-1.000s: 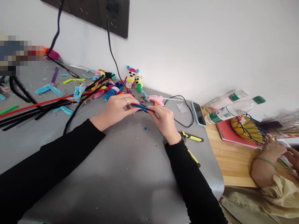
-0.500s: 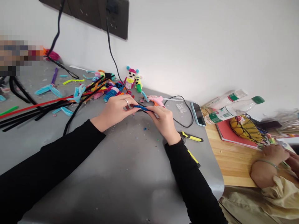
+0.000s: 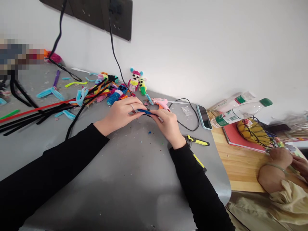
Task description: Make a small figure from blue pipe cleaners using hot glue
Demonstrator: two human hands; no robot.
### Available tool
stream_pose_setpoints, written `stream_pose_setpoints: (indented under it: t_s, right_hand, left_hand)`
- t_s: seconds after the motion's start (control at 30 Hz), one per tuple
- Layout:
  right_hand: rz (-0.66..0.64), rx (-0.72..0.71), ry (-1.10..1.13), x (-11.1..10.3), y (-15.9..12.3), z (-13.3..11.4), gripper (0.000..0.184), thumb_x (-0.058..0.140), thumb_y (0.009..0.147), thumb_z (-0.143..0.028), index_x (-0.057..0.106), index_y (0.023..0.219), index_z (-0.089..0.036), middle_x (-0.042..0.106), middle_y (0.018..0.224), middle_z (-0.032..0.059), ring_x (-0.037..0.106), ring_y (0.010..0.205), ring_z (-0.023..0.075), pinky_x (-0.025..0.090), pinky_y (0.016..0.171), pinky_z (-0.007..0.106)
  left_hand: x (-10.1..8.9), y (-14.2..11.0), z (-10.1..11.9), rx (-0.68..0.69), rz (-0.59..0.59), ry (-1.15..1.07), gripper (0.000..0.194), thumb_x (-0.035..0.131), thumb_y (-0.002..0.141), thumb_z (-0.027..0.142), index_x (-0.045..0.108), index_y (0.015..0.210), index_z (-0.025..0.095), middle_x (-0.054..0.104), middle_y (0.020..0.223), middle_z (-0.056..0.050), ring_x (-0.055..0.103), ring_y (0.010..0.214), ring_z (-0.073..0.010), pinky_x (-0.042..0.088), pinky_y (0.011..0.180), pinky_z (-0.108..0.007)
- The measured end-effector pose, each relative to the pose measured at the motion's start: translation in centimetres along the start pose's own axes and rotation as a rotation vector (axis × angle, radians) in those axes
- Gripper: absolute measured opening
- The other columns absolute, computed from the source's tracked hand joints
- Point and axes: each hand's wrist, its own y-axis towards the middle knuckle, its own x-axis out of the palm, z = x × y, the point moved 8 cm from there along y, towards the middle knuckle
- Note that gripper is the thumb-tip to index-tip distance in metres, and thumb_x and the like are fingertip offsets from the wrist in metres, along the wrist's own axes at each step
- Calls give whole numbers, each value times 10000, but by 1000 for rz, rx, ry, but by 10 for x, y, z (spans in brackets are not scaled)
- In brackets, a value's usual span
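Observation:
Between my two hands, above the grey table (image 3: 134,179), is a short blue pipe cleaner (image 3: 144,111) with a dark strand along its underside. My left hand (image 3: 124,110), a ring on one finger, pinches its left end between thumb and fingertips. The right end is pinched by my right hand (image 3: 167,123). Just behind my hands lies a pink hot glue gun (image 3: 160,102). Two small fuzzy dolls (image 3: 134,81) lean upright against the wall. Yellow-and-black pliers (image 3: 197,141) lie partly under my right forearm.
Black and red pipe cleaners (image 3: 43,110) and light-blue pieces (image 3: 50,93) spread over the left side. A phone (image 3: 204,117) lies near the right edge. Plastic bottles (image 3: 231,117), a wire basket (image 3: 253,133) and another person's hands (image 3: 280,160) are at the wooden table. Black cables (image 3: 115,57) hang from wall sockets.
Both hands keep their pinch on the blue pipe cleaner, with only slight finger shifts. The other person's hands at the right have moved a little.

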Motion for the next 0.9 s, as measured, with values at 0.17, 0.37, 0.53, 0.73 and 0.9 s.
stream_pose_setpoints:
  t_s: [0.17, 0.37, 0.53, 0.73, 0.9]
  right_hand:
    - [-18, 20, -14, 1, 0, 1, 244, 567, 1083, -313, 791, 1083, -216, 795, 901, 70, 735, 786, 189, 576, 779, 293]
    - [-43, 51, -1, 2, 0, 2, 236, 575, 1077, -308, 795, 1094, -224, 798, 920, 74, 743, 808, 202, 590, 806, 322]
    - [-16, 25, 14, -1, 1, -1, 235, 576, 1078, -298, 794, 1084, -211, 799, 913, 75, 748, 812, 202, 586, 796, 313]
    - [-37, 60, 5, 1, 0, 2, 227, 580, 1077, -308, 792, 1097, -230, 804, 931, 71, 748, 825, 204, 593, 806, 325]
    - [-22, 49, 10, 0, 0, 2, 231, 582, 1076, -319, 794, 1084, -226, 800, 911, 70, 749, 814, 203, 605, 799, 335]
  left_hand:
    - [-1, 0, 2, 16, 23, 6, 129, 683, 1008, 248, 808, 995, 221, 799, 955, -32, 748, 854, -157, 588, 797, -247]
    - [1, -2, -4, -55, -6, 14, 142, 675, 1009, 285, 806, 992, 233, 817, 979, -42, 759, 892, -178, 605, 847, -288]
    - [2, -2, -6, -92, -27, 5, 143, 688, 1000, 304, 803, 949, 234, 819, 964, -49, 762, 894, -188, 611, 844, -308]
    - [2, -3, -5, -81, -13, 13, 145, 685, 1001, 291, 800, 942, 225, 820, 957, -50, 762, 888, -184, 606, 832, -300]
    - [2, -4, -4, -55, 3, 29, 128, 690, 993, 263, 799, 945, 217, 818, 951, -45, 760, 877, -176, 598, 814, -280]
